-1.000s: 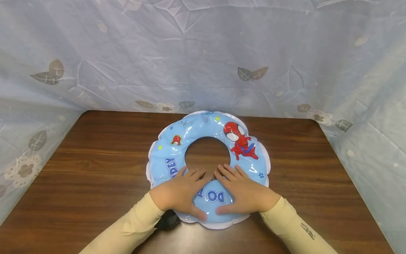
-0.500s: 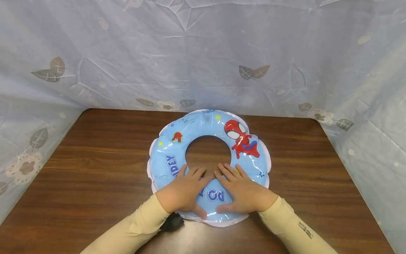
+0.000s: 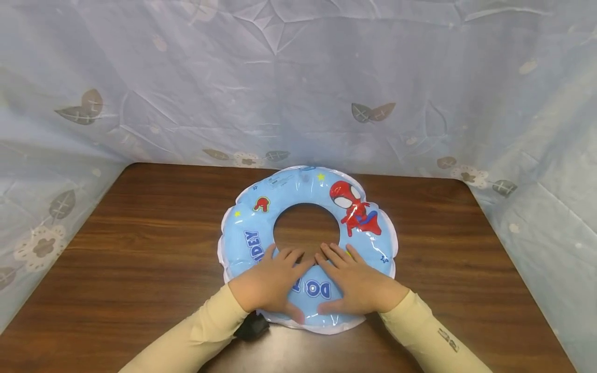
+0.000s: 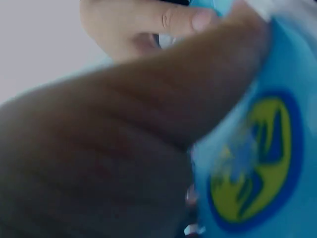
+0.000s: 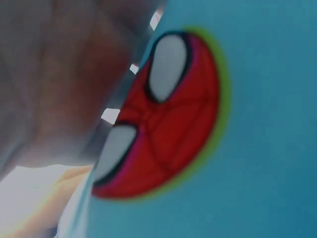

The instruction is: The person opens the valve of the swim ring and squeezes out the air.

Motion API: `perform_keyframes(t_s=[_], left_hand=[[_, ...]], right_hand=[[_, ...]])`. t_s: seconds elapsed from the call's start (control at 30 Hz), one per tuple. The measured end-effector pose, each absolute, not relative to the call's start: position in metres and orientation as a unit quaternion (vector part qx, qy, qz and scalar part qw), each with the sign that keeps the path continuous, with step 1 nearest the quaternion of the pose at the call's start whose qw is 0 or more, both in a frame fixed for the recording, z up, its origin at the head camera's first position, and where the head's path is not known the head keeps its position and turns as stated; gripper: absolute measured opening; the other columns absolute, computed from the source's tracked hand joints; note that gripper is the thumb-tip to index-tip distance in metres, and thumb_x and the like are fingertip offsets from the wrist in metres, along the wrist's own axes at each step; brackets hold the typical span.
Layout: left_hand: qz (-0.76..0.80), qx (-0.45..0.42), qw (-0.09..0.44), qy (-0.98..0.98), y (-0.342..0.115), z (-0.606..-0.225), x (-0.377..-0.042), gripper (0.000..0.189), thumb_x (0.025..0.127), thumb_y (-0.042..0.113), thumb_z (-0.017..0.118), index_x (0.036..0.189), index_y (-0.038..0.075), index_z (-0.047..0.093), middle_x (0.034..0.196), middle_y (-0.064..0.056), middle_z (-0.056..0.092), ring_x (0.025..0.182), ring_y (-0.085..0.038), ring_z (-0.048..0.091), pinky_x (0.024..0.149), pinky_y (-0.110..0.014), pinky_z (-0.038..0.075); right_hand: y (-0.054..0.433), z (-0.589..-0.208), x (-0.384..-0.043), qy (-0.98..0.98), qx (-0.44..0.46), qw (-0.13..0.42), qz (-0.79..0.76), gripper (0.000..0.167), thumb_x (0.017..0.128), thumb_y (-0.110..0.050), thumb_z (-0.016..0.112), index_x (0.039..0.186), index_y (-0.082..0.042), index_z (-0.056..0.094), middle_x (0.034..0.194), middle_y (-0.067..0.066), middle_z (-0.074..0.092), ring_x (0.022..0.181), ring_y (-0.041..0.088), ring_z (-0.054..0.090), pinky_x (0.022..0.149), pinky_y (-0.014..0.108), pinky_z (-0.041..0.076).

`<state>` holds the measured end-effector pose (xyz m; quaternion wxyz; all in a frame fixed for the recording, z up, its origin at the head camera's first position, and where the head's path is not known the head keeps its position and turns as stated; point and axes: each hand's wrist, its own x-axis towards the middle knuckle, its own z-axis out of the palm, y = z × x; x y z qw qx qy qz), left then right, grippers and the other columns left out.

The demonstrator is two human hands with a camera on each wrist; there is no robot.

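Observation:
A light blue inflated swim ring [image 3: 303,185] lies flat on the brown wooden table, with a red masked character and blue lettering printed on it. On its near side rests my left hand [image 3: 270,286], fingers spread toward the centre hole and thumb pointing to the right. My right hand [image 3: 359,285] lies opposite on the same part, fingers straight, thumb pointing left. The left wrist view has the ring [image 4: 297,59] close up beside the dark, blurred left hand [image 4: 124,129]. A red face print fills part of the ring [image 5: 267,124] in the right wrist view.
A small black object [image 3: 252,327] sits by the left wrist, partly hidden under the sleeve. Pale patterned curtain [image 3: 308,88] hangs behind the wooden table [image 3: 154,248] and along both its sides.
My left wrist has shifted slightly to the right. Both hands stay on the near side of the swim ring, which keeps its place; the head view has tilted a little.

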<state>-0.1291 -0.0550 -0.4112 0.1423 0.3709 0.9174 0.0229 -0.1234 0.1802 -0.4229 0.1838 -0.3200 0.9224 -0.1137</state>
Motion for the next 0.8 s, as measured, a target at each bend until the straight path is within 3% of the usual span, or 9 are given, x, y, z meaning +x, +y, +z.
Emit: perform_keyframes(t_s=[0.2,0.37,0.5,0.8], left_hand=[[0.084,0.371,0.165,0.91,-0.068,-0.405,-0.138,0.101,0.081,0.072,0.073,0.16,0.019,0.04,0.163,-0.013,0.039,0.153,-0.037,0.028,0.121,-0.068,0.015],[0.081,0.308,0.147,0.937,-0.075,-0.402,-0.147,0.104,0.077,0.074,0.076,0.158,0.017,0.044,0.166,-0.018,0.033,0.157,-0.04,0.016,0.12,-0.071,0.005],[0.062,0.264,0.167,0.948,-0.077,-0.408,-0.15,0.111,0.073,0.078,0.075,0.16,0.016,0.041,0.168,-0.021,0.027,0.158,-0.043,0.011,0.119,-0.073,0.003],[0.045,0.249,0.184,0.95,-0.074,-0.417,-0.15,0.115,0.074,0.081,0.072,0.163,0.019,0.035,0.17,-0.019,0.021,0.158,-0.044,0.005,0.119,-0.073,-0.001]], right_hand=[[0.185,-0.422,-0.128,0.934,-0.295,0.151,-0.134,0.107,0.085,-0.072,0.066,0.163,-0.007,0.03,0.172,0.014,0.017,0.159,0.038,0.008,0.125,0.062,0.003],[0.193,-0.42,-0.132,0.951,-0.25,0.12,-0.14,0.113,0.082,-0.076,0.066,0.163,-0.006,0.03,0.172,0.017,0.016,0.159,0.041,0.006,0.123,0.066,0.001],[0.195,-0.421,-0.136,0.954,-0.239,0.126,-0.128,0.116,0.08,-0.077,0.066,0.162,-0.005,0.029,0.171,0.019,0.018,0.158,0.043,0.007,0.122,0.068,0.001],[0.196,-0.427,-0.14,0.954,-0.233,0.151,-0.116,0.112,0.082,-0.077,0.063,0.162,-0.007,0.031,0.171,0.019,0.019,0.157,0.045,0.009,0.12,0.071,0.002]])
